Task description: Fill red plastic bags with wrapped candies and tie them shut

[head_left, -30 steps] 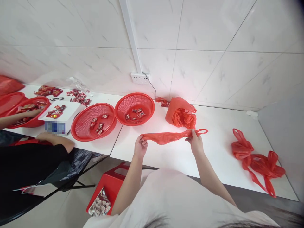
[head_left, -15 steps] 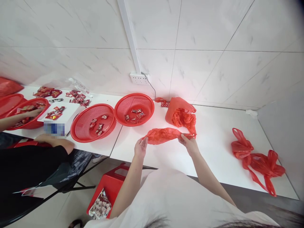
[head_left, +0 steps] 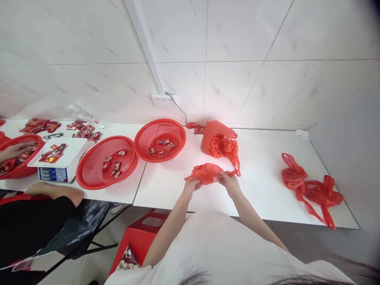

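Nine o'clock: basket (head_left: 31, 171), cut off by the left edge; co-worker's hand (head_left: 12, 152), fingertips unclear among packets. Same direction, inboard: scale (head_left: 53, 174), panel print too small to read. Centre to six o'clock: left hand (head_left: 192, 186) and right hand (head_left: 228, 183), some fingers hidden by red bag (head_left: 207, 173). Seven o'clock: stool (head_left: 135, 241), cropped below; printed packet (head_left: 127, 259), partly hidden. Four o'clock: knotted bags (head_left: 320, 192), contents indistinct; hair (head_left: 341, 267), blurred.
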Motion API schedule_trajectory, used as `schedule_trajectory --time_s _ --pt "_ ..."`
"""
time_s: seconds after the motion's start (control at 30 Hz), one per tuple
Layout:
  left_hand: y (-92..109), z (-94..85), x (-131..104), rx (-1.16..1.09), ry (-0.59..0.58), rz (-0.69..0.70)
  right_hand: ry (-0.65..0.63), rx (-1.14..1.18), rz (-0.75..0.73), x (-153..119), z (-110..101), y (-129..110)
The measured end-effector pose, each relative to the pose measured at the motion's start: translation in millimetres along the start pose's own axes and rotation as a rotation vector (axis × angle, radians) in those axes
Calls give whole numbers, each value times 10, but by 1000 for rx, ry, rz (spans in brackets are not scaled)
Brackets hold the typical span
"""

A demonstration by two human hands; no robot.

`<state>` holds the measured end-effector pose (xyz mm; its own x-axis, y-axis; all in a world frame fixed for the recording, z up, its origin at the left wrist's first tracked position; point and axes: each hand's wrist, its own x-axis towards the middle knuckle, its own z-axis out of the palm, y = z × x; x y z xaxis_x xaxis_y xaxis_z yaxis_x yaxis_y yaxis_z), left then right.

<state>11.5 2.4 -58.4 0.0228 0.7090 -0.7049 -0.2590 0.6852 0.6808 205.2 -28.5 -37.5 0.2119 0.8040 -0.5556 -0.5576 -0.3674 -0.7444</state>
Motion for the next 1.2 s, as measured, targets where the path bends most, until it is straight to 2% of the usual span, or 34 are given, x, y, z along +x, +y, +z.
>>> schedule_trajectory --time_s 0.13,0.23,0.3,0.43,0.6,0.7,0.87,1.0,1.07,1.2 --pt "126 -113 58 22 123 108 162 111 -94 53 -169 -41" --pt "222 -141 46 0 146 205 228 190 -143 47 -238 -26" --pt "262 -129 36 -35 100 269 242 207 -186 25 -244 5" --pt "269 -93 69 -38 -55 351 220 63 -286 -19 -244 44" --pt "219 -83 122 120 -122 274 320 72 -145 -52 -340 32" --pt "189 -69 118 137 -133 216 371 73 -133 -79 -378 49" --pt "218 -38 113 162 85 46 410 -8 -85 -173 -364 58" --pt "370 -129 112 197 130 5 429 -48 -108 -242 -444 -53" --pt "457 -203 106 169 119 13 419 -90 -134 -247 -526 -117" --pt "539 -296 126 -61 45 -5 454 -253 -179 -216 -628 -162"
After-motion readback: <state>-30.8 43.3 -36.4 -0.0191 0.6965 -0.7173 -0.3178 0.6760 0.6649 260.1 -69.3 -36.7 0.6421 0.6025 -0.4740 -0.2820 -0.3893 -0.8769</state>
